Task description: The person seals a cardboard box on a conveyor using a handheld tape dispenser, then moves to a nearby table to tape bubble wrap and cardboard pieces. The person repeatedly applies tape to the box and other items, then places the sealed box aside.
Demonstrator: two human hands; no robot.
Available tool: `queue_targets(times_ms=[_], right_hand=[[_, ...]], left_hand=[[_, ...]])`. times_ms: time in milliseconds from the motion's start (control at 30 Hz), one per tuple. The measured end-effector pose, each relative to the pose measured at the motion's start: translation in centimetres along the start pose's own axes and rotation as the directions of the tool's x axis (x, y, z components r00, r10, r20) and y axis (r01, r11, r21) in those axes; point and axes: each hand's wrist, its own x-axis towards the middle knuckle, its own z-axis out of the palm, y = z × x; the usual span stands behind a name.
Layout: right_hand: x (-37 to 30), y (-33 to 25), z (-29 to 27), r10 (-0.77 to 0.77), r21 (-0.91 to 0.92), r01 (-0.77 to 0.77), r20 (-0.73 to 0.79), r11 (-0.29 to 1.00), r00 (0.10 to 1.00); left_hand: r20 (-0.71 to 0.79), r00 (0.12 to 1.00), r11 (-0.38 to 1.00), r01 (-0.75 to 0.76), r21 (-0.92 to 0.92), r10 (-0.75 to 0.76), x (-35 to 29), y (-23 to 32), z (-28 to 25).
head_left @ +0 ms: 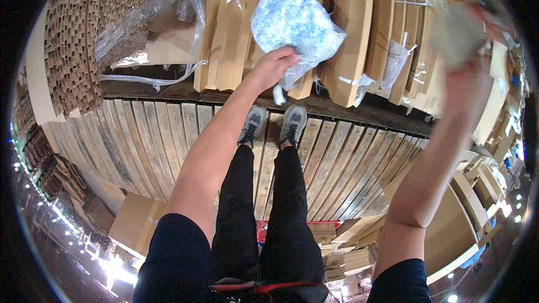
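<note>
My left hand (276, 66) is closed on the gathered lower end of a clear plastic bag (295, 19) filled with something blue and white. The bag lies over bundles of flat brown cardboard (351, 33) tied with white straps. At the upper right, my right hand (470, 70) is raised and smeared by motion. It appears to hold a blurred, pale, rounded thing (457, 36) with red and dark parts at its far side, possibly a tape dispenser. The fingers of that hand do not show clearly.
Stacked corrugated cardboard (84, 33) stands at the far left, with loose clear wrap (132, 28) beside it. I stand on a slatted wooden platform (163, 140). A cardboard box (135, 221) is behind at the left, and more cardboard (452, 230) at the right.
</note>
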Motion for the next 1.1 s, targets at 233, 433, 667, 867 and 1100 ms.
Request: queue_targets(times_ms=[233,433,667,867,1100], right_hand=[[-14.0,9.7,4.8,0.477,0.375,-0.544,0.262,0.75,0.839],[-11.5,10.1,6.1,0.437,0.073,-0.469,0.258,0.88,0.861],[-7.9,10.5,7.7,0.563,0.096,-0.646,0.407,0.757,0.719],[-6.8,10.5,6.2,0.588,-0.227,-0.542,0.327,0.809,0.74],[-7.6,7.5,5.6,0.626,-0.26,-0.572,0.385,0.778,0.678]], left_hand=[[-0.062,0.956,0.878,-0.236,0.416,0.286,3.4,6.5,1.3],[0.076,0.964,0.686,-0.236,0.688,0.255,2.2,8.8,1.6],[0.008,0.99,0.816,-0.123,0.564,0.143,1.2,6.9,1.0],[0.009,0.983,0.891,-0.171,0.421,0.184,1.4,5.1,1.6],[0.055,0.975,0.959,-0.223,0.177,0.216,3.6,2.9,-0.1]])
